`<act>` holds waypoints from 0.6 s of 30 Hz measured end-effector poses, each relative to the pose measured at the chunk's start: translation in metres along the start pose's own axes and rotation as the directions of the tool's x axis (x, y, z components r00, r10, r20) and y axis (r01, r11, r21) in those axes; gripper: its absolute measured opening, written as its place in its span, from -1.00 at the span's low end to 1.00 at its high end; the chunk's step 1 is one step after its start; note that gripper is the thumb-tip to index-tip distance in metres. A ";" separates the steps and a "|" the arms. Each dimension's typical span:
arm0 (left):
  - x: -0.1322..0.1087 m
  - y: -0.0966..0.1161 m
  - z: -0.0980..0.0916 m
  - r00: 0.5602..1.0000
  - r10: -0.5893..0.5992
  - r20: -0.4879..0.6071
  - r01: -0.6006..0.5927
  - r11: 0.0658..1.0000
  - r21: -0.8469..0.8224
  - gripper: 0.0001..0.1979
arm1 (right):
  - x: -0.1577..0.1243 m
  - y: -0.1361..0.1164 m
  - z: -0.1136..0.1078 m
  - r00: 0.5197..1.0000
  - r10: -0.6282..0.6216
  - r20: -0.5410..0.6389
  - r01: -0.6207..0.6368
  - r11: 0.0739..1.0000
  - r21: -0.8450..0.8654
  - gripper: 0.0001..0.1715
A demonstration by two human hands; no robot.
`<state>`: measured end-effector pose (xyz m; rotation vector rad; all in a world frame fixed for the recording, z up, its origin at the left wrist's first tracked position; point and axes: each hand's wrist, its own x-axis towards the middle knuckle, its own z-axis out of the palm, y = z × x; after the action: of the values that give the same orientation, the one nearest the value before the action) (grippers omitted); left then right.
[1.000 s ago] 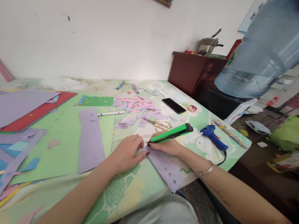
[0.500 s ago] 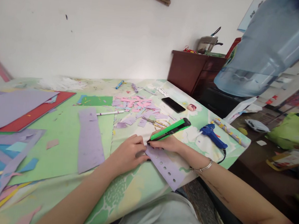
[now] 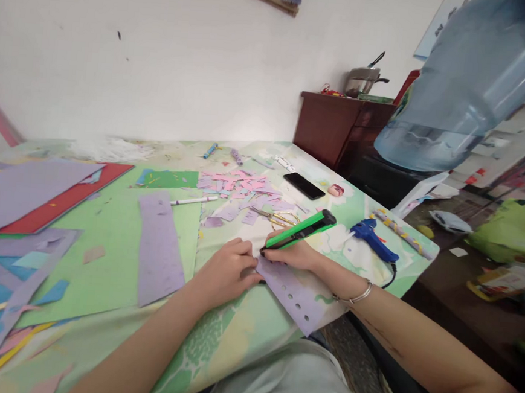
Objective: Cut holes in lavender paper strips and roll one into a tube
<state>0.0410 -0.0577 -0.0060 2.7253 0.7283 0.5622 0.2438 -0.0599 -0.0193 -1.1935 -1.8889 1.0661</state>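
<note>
Right hand (image 3: 293,255) grips a green tool (image 3: 303,231) over scrap-strewn tablecloth (image 3: 234,330) (white wall (image 3: 173,62) beyond).

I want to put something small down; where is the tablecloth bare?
Bare patches lie between the black phone and blue glue gun, and near the front edge, between the left forearm and the punched purple strip. It is crowded at left, with coloured sheets, and mid-table, with scraps and scissors.
</note>
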 end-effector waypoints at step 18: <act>-0.001 0.000 0.003 0.996 0.084 -0.036 -0.080 0.990 0.116 -0.73 | -0.003 -0.008 0.001 0.998 -0.046 -0.040 0.045 0.998 -0.037 -0.81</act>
<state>0.0414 -0.0584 -0.0089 2.8685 0.6801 0.6136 0.2413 -0.0653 -0.0131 -1.1776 -1.9018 0.9802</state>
